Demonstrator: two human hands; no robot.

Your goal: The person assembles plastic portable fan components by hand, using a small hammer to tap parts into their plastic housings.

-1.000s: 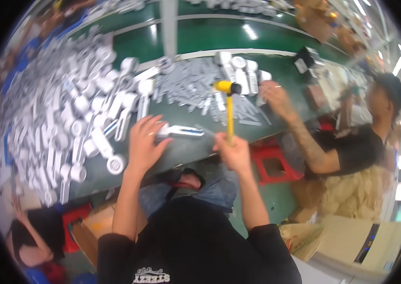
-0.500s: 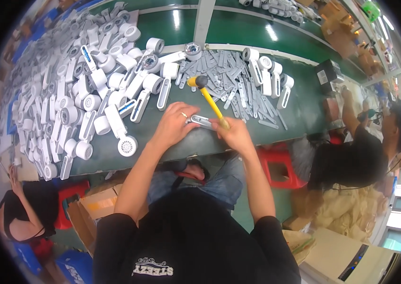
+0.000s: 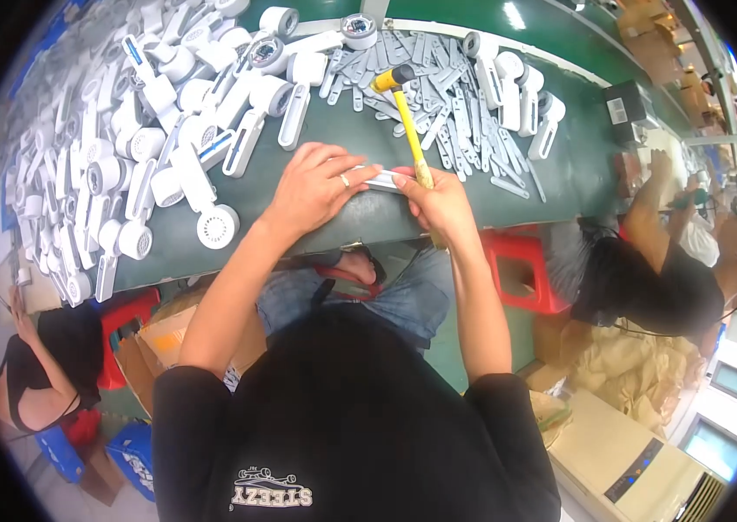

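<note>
Between my hands, close to the table's front edge, is a white-and-grey handle piece (image 3: 383, 179). My left hand (image 3: 321, 187) closes over its left end, and whatever lies under the palm is hidden. The fingers of my right hand (image 3: 438, 198) pinch the other end. That same hand also keeps hold of a hammer (image 3: 411, 122) with a yellow handle and a yellow-and-black head, which points away from me. Beyond the hammer head lies a pile of flat grey strips (image 3: 460, 113). A white shower head (image 3: 216, 224) rests left of my left forearm.
A large heap of white shower heads (image 3: 125, 161) covers the table's left side. Several more (image 3: 532, 100) stand at the strips' right. Red stools (image 3: 521, 270) and cardboard boxes (image 3: 621, 452) are below. One person (image 3: 647, 270) sits at right, another (image 3: 46, 365) at left.
My view has shifted, so the table sits higher in it. My left fingers now reach further over the handle piece, and my right thumb presses on it. The hammer stays in my right hand.
</note>
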